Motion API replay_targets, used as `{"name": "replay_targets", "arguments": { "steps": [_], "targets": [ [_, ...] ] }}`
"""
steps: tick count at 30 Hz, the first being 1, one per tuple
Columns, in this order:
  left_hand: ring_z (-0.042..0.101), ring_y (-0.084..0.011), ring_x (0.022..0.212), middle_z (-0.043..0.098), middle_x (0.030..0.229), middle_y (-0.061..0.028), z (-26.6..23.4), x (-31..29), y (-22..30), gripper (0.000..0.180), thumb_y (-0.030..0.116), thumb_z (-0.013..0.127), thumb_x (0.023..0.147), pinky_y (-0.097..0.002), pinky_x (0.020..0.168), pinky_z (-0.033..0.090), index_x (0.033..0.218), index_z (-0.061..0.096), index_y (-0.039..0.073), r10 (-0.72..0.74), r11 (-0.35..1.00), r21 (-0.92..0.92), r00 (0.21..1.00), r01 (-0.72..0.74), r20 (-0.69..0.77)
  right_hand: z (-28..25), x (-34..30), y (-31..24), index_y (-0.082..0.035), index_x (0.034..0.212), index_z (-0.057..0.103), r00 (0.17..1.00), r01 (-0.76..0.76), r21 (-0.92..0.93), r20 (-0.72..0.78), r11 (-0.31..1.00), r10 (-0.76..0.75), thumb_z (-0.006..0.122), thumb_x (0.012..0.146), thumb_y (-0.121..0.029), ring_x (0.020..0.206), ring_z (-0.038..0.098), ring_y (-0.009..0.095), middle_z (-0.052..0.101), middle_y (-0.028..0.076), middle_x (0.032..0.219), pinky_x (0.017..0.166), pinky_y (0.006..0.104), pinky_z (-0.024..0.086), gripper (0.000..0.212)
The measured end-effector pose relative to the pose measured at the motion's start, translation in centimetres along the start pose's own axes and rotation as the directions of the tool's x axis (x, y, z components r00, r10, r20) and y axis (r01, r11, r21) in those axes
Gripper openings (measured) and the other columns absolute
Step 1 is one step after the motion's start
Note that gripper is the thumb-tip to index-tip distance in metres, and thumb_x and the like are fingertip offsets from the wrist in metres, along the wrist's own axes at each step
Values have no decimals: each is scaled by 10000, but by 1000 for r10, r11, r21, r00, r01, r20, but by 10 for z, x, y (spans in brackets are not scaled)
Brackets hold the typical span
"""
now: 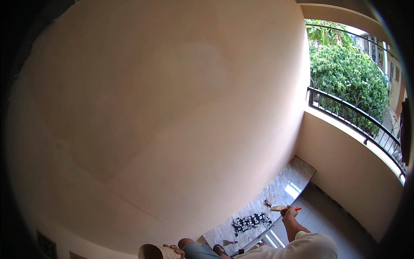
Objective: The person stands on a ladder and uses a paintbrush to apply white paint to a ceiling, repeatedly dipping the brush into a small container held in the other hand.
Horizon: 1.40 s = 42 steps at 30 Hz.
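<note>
My right hand [289,210], at the lower right, is closed round a paintbrush [276,208] with an orange handle end and pale bristles. The bristles point left, over the marble-look bench [291,177]. At the bottom edge, the fingers of my left hand [176,250] wrap the side of a round, tan, open-topped container [151,251]; its inside looks dark brown, and I cannot tell what it holds. On the bench near the brush lies a small tool [268,202] with a dark and reddish handle. A black-and-white patterned cloth [251,222] is bunched up nearby.
A broad beige wall [172,108] with a thin crack low down fills most of the view. Another flat-bladed tool [230,242] lies on the bench beside my sandalled foot [219,249]. Pale metal rails [272,238] stand by the bench. A low wall carries a black railing [353,110].
</note>
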State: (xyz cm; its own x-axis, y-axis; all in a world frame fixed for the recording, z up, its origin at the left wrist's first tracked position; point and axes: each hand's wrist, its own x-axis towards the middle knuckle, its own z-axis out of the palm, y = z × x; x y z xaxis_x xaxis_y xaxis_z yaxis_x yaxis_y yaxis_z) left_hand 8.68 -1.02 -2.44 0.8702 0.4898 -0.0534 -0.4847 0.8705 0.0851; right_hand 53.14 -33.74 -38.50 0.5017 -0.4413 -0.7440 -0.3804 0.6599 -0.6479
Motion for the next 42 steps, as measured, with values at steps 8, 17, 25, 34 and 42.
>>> {"name": "replay_targets", "arguments": {
  "steps": [8,17,25,34,42],
  "targets": [
    [503,-345,1281,520,1378,-129,-10,-2,-5,642,318,793,856,-469,853,600,1416,550,119,-50,998,-48,999,49,-16,-89,-17,74,-87,1072,613,967,-251,-83,17,964,254,629,930,-199,797,722,346,709,168,1001,604,503,596,181],
    [502,-337,1278,514,1374,-117,-90,-2,24,663,286,821,824,-465,826,591,1399,535,118,-27,746,-654,976,-123,-215,-30,-45,109,-103,982,657,876,-278,-273,320,921,360,532,1011,-406,824,714,372,728,195,976,638,516,618,329],
    [517,-354,1267,501,1395,-137,-96,8,27,678,265,815,843,-466,803,607,1436,521,119,-52,837,-539,967,-95,-251,-35,-41,88,-128,968,663,836,-325,-289,357,901,416,548,990,-458,884,689,370,700,178,1072,685,476,598,351],
    [519,-344,1268,499,1395,-130,-41,22,4,540,239,716,945,-453,803,603,1436,524,121,-81,994,72,996,84,-41,-48,-36,91,-113,987,635,867,-293,-314,310,903,389,540,1007,-425,808,690,351,703,182,946,643,462,579,327],
    [518,-323,1210,526,1335,-136,-30,25,3,470,242,653,983,-435,757,610,1421,541,110,-168,985,39,986,168,2,-37,-64,104,-96,1007,649,814,-312,-329,391,891,430,584,962,-412,893,666,355,681,184,1018,729,468,584,326]
  ]
}}
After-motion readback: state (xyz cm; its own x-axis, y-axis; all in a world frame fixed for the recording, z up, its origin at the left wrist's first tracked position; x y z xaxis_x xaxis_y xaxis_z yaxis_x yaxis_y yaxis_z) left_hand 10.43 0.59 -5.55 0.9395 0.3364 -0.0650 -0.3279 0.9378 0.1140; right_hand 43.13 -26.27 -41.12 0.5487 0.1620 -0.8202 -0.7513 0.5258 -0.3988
